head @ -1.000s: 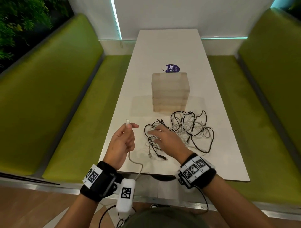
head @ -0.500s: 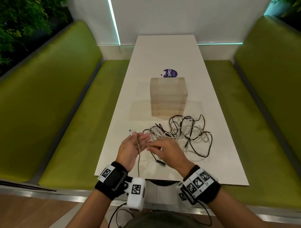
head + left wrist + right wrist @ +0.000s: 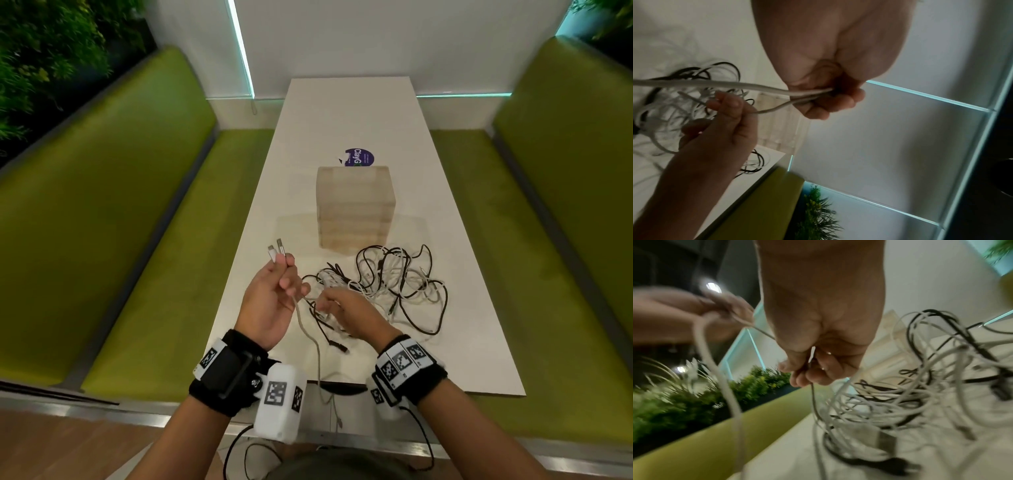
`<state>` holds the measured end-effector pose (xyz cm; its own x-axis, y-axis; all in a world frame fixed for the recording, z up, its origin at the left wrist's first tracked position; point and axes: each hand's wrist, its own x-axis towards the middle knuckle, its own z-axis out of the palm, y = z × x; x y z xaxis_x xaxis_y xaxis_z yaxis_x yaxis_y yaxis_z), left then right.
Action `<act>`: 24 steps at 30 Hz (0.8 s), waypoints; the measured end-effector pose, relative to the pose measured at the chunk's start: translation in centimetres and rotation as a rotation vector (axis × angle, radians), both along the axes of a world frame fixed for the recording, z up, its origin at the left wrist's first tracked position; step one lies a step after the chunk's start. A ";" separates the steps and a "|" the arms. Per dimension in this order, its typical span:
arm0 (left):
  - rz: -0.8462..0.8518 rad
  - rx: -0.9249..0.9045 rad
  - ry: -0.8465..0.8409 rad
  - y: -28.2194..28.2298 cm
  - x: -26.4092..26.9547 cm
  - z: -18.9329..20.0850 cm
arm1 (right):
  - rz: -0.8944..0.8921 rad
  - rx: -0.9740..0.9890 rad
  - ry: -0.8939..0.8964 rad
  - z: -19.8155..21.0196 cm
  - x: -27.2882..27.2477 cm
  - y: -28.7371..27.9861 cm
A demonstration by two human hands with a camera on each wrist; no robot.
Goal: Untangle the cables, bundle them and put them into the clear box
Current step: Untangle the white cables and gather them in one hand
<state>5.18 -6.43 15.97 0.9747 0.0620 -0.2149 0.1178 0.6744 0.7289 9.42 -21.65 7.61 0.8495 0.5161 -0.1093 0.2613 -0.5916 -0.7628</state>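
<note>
fingers (image 3: 287, 270) pinch white cable (image 3: 310, 339); tangle (image 3: 394, 284) before clear box (image 3: 354, 205).

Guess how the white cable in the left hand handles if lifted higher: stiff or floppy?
Likely floppy: the white cable droops in a slack curve from the left hand over the table edge. Probably light: fingertips alone hold it. It may drag the tangled cables along.
</note>
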 end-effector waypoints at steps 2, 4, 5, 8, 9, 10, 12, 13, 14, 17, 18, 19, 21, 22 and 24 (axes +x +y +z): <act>0.012 0.015 -0.048 0.8 0.1 0.7 | -0.016 -0.080 -0.025 -0.4 1.2 -0.2; 0.046 0.057 -0.059 1.4 0.2 0.8 | -0.025 -0.078 -0.051 -0.6 2.0 -0.3; 0.069 0.088 -0.046 1.7 0.2 0.7 | -0.038 -0.046 -0.054 -0.6 2.2 -0.3; 0.103 0.385 0.040 1.9 0.4 -1.0 | -0.118 0.158 0.002 0.6 2.3 -0.4; 0.073 0.541 0.055 1.7 0.3 -1.6 | -0.130 0.209 0.003 1.1 2.3 -0.3; 0.021 0.679 0.056 1.3 0.2 -2.2 | -0.126 0.234 -0.013 1.4 2.2 -0.2; -0.091 0.821 0.009 0.1 0.2 -3.0 | -0.092 0.221 -0.071 2.1 2.1 0.1; -0.106 0.829 -0.030 -0.6 0.3 -3.2 | -0.078 0.200 -0.107 2.2 2.1 0.2; -0.089 0.828 -0.054 -1.1 0.5 -3.1 | -0.074 0.186 -0.135 2.4 2.1 0.3; 0.045 0.817 -0.044 -1.5 1.4 -2.6 | -0.066 0.086 -0.168 2.5 2.2 0.2; 0.080 0.805 -0.051 -1.4 1.7 -2.2 | -0.058 0.016 -0.183 2.0 2.3 0.0; 0.107 0.794 -0.065 -1.2 2.0 -1.8 | -0.056 -0.045 -0.193 1.4 2.4 -0.2; 0.141 0.763 -0.098 -0.7 2.4 -0.5 | -0.080 -0.086 -0.164 -0.2 2.9 -0.8; 0.162 0.750 -0.118 -0.4 2.4 0.2 | -0.105 -0.073 -0.138 -0.9 3.3 -1.2; 0.221 0.709 -0.164 0.5 2.3 1.8 | -0.169 -0.043 -0.106 -1.7 4.3 -2.1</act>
